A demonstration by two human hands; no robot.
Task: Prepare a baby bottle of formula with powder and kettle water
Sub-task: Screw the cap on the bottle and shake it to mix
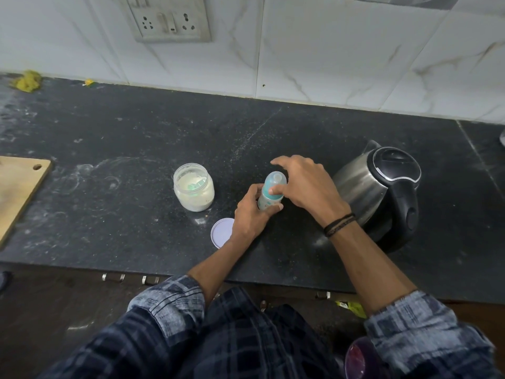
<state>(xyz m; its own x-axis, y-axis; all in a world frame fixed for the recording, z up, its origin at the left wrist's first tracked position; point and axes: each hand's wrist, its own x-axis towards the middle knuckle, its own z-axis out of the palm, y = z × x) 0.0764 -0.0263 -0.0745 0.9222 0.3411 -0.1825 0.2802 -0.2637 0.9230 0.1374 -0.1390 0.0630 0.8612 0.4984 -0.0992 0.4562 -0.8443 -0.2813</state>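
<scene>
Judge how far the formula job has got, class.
Done: the powder jar stands open, its lid lying on the counter. In hand: the left hand grips the bottle low down while the right hand touches its capped top. Left, likely: uncapping, powder, then water from the kettle, which stands shut; the bottle's contents cannot be told.

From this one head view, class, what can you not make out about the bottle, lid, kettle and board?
All in the head view:
- Bottle: lower part hidden by the left hand; contents unclear.
- Lid: right side hidden by the left wrist.
- Kettle: its cover is shut, so the water level is hidden.
- Board: cut off by the left edge.
- Purple thing, bottom right: blurred, cut off by the bottom edge.
</scene>
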